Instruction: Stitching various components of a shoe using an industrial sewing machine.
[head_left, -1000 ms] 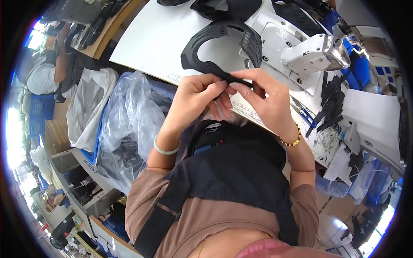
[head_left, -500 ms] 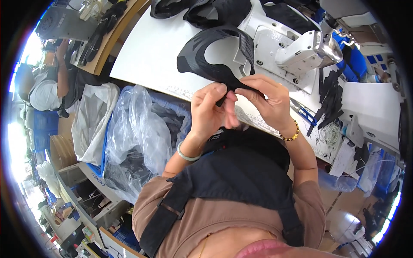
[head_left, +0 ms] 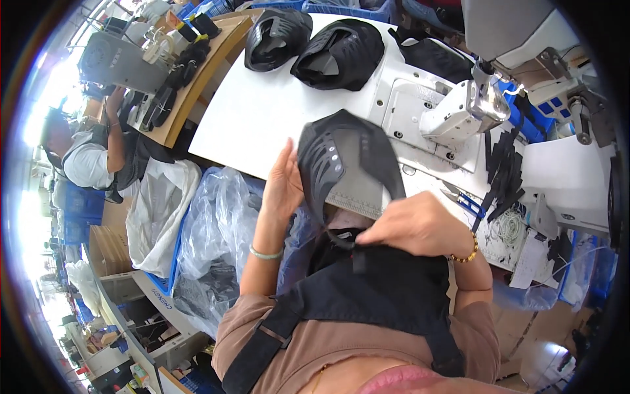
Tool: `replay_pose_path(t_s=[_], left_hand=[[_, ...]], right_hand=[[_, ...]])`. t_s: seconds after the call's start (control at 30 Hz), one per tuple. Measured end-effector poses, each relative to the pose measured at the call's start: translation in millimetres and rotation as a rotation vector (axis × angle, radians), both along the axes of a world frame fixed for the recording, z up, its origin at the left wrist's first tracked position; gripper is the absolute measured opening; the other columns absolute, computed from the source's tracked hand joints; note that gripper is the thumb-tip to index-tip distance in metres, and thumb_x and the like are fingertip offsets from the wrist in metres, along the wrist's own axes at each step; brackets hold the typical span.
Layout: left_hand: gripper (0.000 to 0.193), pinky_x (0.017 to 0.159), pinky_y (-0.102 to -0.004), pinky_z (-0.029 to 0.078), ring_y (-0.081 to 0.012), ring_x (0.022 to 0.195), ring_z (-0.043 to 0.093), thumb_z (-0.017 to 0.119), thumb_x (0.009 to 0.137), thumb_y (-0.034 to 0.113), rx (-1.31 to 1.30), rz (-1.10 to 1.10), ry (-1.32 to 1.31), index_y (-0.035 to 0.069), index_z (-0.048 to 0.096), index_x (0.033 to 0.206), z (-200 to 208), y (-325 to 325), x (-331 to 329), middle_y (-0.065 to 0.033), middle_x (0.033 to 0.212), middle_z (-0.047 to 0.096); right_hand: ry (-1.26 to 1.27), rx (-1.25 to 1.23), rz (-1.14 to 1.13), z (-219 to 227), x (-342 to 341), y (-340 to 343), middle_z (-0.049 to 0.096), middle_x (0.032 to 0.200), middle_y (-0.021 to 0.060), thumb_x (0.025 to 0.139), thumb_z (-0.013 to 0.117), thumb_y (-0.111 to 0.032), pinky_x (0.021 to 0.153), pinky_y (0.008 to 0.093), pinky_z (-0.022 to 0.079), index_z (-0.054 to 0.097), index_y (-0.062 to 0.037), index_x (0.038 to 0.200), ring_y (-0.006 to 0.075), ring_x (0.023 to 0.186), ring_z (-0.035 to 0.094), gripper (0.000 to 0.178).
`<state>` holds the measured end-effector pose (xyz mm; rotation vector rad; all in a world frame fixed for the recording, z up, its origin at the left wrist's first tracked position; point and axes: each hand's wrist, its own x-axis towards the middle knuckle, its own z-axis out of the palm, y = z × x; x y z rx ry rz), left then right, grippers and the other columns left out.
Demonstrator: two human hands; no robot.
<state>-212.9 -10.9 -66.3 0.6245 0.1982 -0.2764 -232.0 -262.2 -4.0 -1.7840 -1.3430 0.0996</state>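
A black shoe upper [head_left: 315,161] with slits, pale eyelets and a wide opening hangs in front of me, over the front edge of the sewing table. My left hand [head_left: 283,187] lies along its left side with the fingers stretched out; part of the hand is behind the upper. At the near end, the closed fingers of my right hand [head_left: 410,226] pinch the upper's lower edge. That hand is slightly blurred, and its fingertips partly hide what they grip. Two similar black shoe uppers, one on the left [head_left: 279,39] and one beside it [head_left: 341,56], rest at the back of the table.
A white sewing machine [head_left: 459,108] stands on the right of the white table [head_left: 230,125]. Nearby lie black strips [head_left: 504,157], blue-handled snips [head_left: 467,203] and tangled thread [head_left: 506,213]. Plastic bags [head_left: 220,217] fill a bin at left. Another person [head_left: 92,154] sits farther left.
The shoe upper has turned and come nearer, its opening now facing me. My left hand has released its pinch and spread along the side; my right hand has moved down to the near edge.
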Motion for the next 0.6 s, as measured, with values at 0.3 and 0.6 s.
replay_pose_path(t_s=[0.3, 0.6], left_hand=[[0.04, 0.086, -0.0237, 0.048, -0.0141, 0.101, 0.058, 0.049, 0.09, 0.004, 0.351, 0.156, -0.705, 0.002, 0.041, 0.129, 53, 97, 136, -0.0076, 0.115, 0.058], [0.071, 0.099, -0.034, 0.036, -0.0316, 0.125, 0.04, 0.055, 0.087, 0.042, 1.402, 0.332, -0.219, 0.0, 0.029, 0.138, 22, 174, 304, -0.0216, 0.143, 0.028]], right_hand=[[-0.081, -0.092, -0.367, -27, 4, 4, 0.065, 0.097, 0.0042, 0.084, 0.059, -0.015, 0.06, 0.0284, 0.05, 0.062, -0.0111, 0.11, 0.0201, 0.076, 0.063, 0.027], [-0.03, -0.176, -0.327, -60, 24, -5, 0.064, 0.091, 0.0036, 0.08, 0.059, -0.009, 0.058, 0.0296, 0.05, 0.062, -0.0102, 0.105, 0.0208, 0.072, 0.063, 0.025]])
